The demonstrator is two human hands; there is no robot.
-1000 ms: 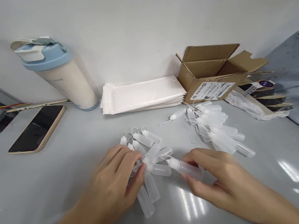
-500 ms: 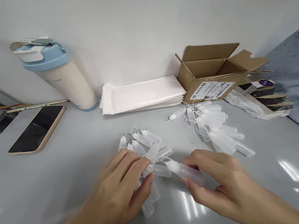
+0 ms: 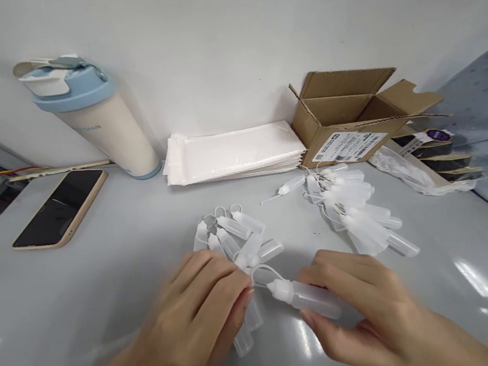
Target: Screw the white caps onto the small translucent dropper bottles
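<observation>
Between the thumb and fingers of my right hand [image 3: 356,306] is a small translucent bottle [image 3: 317,300], its white tip pointing left. A thin looped strap runs from that bottle's neck to my left hand [image 3: 203,316]. The left thumb and fingertips are pinched together at the strap's end; what exactly they grip is hidden. Several similar bottles [image 3: 234,228] lie in a loose cluster behind and under my left hand. A second cluster of bottles [image 3: 349,192] lies further right, beyond my right hand.
White padded envelopes [image 3: 239,150] are stacked by the wall, beside an open cardboard box [image 3: 347,141]. A tumbler [image 3: 113,128] and a phone [image 3: 61,208] stand and lie at left. A plastic-wrapped package [image 3: 436,162] and a person's patterned clothing [image 3: 486,131] are at right.
My left thumb has closed against the fingertips. The bottle in my right hand has shifted slightly down and right, and its strap now shows as a wider loop.
</observation>
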